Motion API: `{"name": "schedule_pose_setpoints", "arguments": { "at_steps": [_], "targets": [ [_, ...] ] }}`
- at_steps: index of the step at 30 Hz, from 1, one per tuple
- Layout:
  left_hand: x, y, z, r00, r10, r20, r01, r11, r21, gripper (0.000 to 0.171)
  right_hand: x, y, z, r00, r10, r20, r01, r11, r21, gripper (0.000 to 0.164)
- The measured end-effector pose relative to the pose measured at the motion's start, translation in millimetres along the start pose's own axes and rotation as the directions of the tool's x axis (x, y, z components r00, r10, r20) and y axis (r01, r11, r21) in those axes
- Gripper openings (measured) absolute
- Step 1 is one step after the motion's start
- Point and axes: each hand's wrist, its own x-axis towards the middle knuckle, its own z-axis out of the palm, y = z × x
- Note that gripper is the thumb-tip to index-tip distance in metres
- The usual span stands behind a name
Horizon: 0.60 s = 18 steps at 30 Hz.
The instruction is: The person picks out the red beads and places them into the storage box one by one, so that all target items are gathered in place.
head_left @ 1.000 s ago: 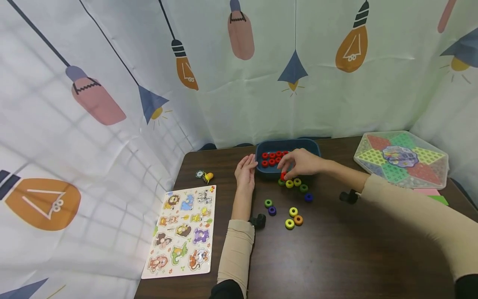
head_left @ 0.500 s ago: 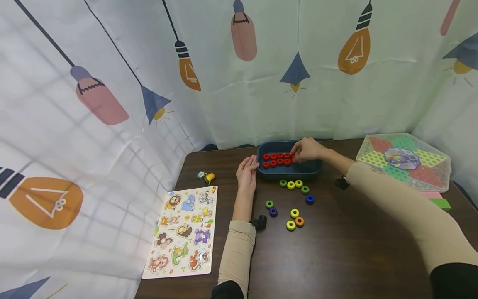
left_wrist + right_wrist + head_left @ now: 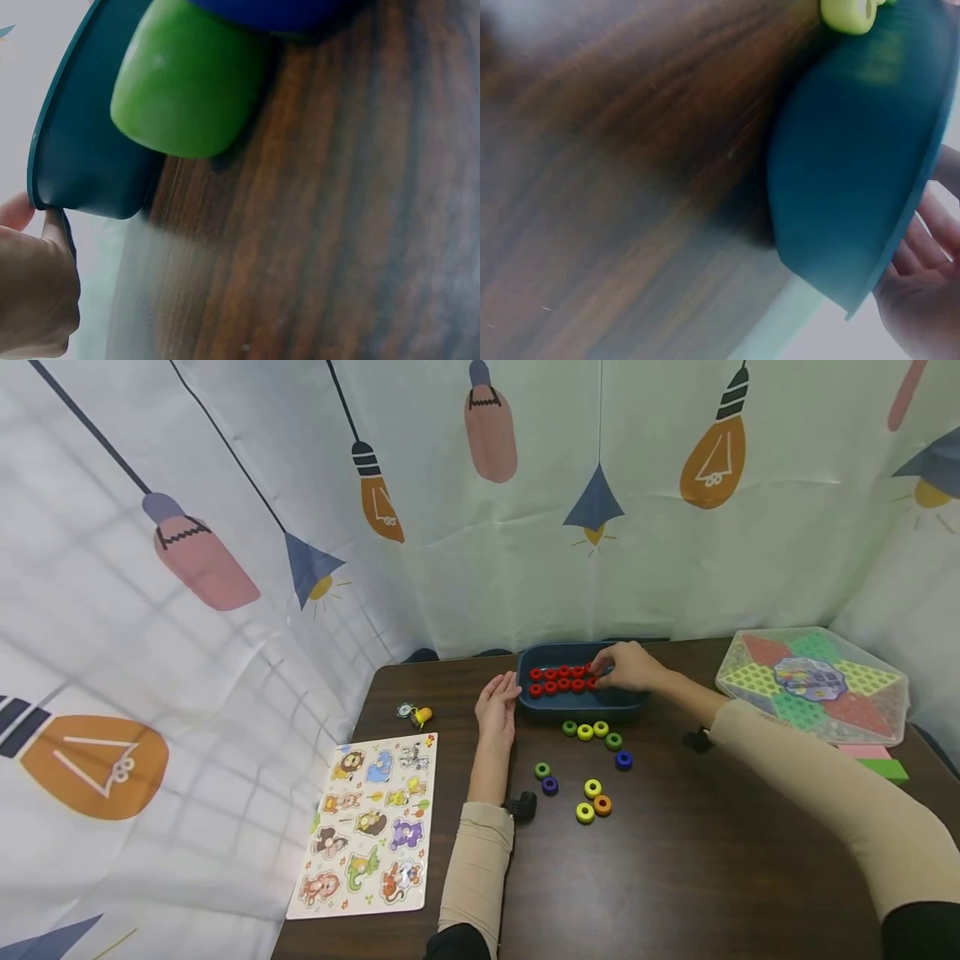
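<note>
A dark blue tray (image 3: 551, 713) stands at the back of the table. Two rows of red rings (image 3: 564, 685) lie inside it. My left hand (image 3: 495, 706) is at the tray's left side, its fingers extended; in the left wrist view the thumb (image 3: 55, 225) meets the rim. My right hand (image 3: 628, 667) reaches over the tray's right part, curled fingertips pinching a red ring at the right end of the rows. In the right wrist view the tray wall hides what its fingertips touch. Green, yellow and blue rings (image 3: 585, 732) lie in front of the tray.
More coloured rings (image 3: 592, 788) lie nearer on the brown table (image 3: 675, 860). An animal puzzle board (image 3: 367, 827) is at left, with a small yellow trinket (image 3: 422, 717) behind it. A hexagonal board-game box (image 3: 813, 685) stands at right, beside a green block (image 3: 885, 770).
My right hand has carried a red ring from the tray's front edge into the tray, to the right end of the rows, then shifted slightly right. The left hand has stayed at the tray's side.
</note>
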Motion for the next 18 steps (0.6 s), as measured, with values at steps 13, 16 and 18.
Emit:
{"name": "schedule_pose_setpoints", "arguments": {
  "at_steps": [13,16,18],
  "targets": [
    [-9.8,27.8,-3.3,0.99,0.119,0.071,-0.134,0.949,0.286,0.051,-53.1,-11.4,-6.4,0.963,-0.02,-0.27,0.023,1.0,0.007,0.02],
    [-17.0,45.8,-0.4,0.975,0.168,0.145,-0.211,0.901,0.38,0.052,-61.0,-9.5,-9.7,0.946,-0.01,-0.323,0.001,1.0,-0.027,0.02],
    [-23.0,57.4,1.3,0.961,0.197,0.194,-0.265,0.859,0.438,0.053,-64.7,-6.9,-11.6,0.932,-0.015,-0.361,-0.003,0.999,-0.049,0.02]
  ]
}}
